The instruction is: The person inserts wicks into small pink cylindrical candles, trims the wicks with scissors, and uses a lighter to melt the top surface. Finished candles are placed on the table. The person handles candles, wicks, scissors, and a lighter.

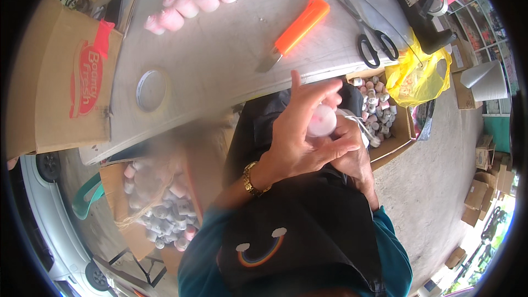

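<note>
My left hand (297,132), with a gold watch (251,179) at its wrist, curls around a round pale-pink piece (322,121) with a pinkish centre. Its index finger points up and its thumb reaches across the front. From the other side my right hand (355,151) grips the same piece; most of its fingers are hidden. White strings (360,125) hang beside the right hand. Both hands are above my lap, just off the table's near edge. On the table (209,77), a row of pink-and-white short cylinders (192,3) with string-like tips lies at the far left.
An orange cutter knife (302,25) and black-handled scissors (374,36) lie on the table, with a tape roll (150,91) at left. Open boxes of small cylinders stand low at right (404,126) and left (113,190). A yellow plastic bag (421,80) hangs by the right box.
</note>
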Tool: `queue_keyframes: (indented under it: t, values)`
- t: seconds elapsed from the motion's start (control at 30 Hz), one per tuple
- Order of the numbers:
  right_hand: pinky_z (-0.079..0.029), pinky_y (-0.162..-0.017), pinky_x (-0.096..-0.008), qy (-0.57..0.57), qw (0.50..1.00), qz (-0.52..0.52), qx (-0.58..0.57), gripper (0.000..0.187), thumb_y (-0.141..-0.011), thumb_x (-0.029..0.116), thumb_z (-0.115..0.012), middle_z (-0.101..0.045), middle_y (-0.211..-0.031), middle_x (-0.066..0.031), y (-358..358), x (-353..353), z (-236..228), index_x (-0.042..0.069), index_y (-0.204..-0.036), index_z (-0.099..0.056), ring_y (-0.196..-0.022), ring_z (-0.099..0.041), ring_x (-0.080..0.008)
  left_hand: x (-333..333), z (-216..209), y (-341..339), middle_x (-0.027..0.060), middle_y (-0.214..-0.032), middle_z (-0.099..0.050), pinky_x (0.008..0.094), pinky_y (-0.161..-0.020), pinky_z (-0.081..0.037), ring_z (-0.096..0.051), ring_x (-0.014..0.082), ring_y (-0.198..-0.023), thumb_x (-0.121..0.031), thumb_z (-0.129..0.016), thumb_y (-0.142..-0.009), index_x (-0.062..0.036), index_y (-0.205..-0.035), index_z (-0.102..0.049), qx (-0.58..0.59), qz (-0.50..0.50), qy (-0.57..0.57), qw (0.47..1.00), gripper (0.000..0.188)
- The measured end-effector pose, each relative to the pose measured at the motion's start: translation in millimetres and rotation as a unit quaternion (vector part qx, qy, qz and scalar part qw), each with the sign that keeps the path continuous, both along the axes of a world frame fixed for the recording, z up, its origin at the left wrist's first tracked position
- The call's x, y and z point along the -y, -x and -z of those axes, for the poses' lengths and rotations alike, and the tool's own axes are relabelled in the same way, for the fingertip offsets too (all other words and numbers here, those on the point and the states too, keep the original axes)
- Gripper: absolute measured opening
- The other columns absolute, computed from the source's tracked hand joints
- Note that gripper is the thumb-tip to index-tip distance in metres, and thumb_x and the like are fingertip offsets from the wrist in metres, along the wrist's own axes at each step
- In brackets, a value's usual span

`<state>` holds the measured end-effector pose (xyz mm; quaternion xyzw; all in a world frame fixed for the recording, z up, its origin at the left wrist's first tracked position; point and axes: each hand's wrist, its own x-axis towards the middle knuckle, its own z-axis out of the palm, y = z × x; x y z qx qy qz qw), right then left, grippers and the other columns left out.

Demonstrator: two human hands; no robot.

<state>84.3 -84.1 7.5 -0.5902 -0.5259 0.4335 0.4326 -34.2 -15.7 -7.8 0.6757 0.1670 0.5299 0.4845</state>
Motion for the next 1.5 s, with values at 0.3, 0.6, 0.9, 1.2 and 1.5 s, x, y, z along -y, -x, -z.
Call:
queue_keyframes:
  t: [0.3,0.6,0.9,1.2,1.5]
  values:
    - [-0.048,-0.075,-0.0286,-0.098,0.994,0.023,-0.034,0.030,-0.082,-0.009,-0.055,-0.068,-0.087,-0.0110,-1,-2,15,0.001,-0.109,-0.063,-0.082,-0.062,-0.0148,-7,-8,12,0.0093,-0.101,-0.066,0.0344,-0.100,-0.039,-0.061,0.0163,-0.094,-0.011,-0.080,-0.073,0.0013,-0.127,-0.050,-0.153,-0.016,-0.068,0.986,0.063]
    - [-0.041,-0.072,-0.0342,-0.214,0.970,-0.047,-0.106,0.010,-0.080,0.008,-0.066,-0.059,-0.081,-0.0112,-11,-2,14,-0.002,-0.079,-0.065,-0.083,-0.055,-0.0235,-4,-18,16,0.0020,-0.085,-0.058,0.0233,-0.071,-0.048,-0.057,0.0075,-0.081,-0.002,-0.082,-0.071,-0.0056,-0.095,-0.054,0.065,-0.077,0.175,0.979,0.037]
    - [-0.036,-0.101,-0.0391,-0.257,0.722,-0.052,-0.640,0.015,-0.094,0.019,-0.059,-0.058,-0.092,-0.0059,13,-17,28,0.009,-0.085,-0.065,-0.096,-0.049,-0.0213,13,-12,4,0.0002,-0.087,-0.057,0.0253,-0.078,-0.048,-0.056,0.0060,-0.082,-0.005,-0.084,-0.070,-0.0067,-0.099,-0.053,0.123,-0.049,0.193,0.972,0.042]
    - [-0.038,-0.099,-0.0295,-0.170,0.668,0.036,-0.723,0.025,-0.097,0.023,-0.055,-0.040,-0.064,0.0000,26,-23,35,0.006,-0.078,-0.055,-0.064,-0.040,-0.0103,19,-13,-2,0.0011,-0.080,-0.060,0.0296,-0.087,-0.048,-0.060,0.0075,-0.076,0.004,-0.070,-0.077,-0.0050,-0.095,-0.053,0.136,-0.033,0.230,0.963,0.026]
    - [-0.039,-0.089,-0.0273,-0.163,0.728,0.165,-0.645,0.030,-0.088,0.019,-0.060,-0.032,-0.058,0.0024,28,-23,24,0.014,-0.068,-0.039,-0.062,-0.038,-0.0110,15,-1,-6,0.0005,-0.075,-0.059,0.0373,-0.096,-0.049,-0.060,0.0073,-0.073,0.002,-0.071,-0.076,-0.0044,-0.088,-0.057,0.082,-0.068,0.141,0.984,0.020]
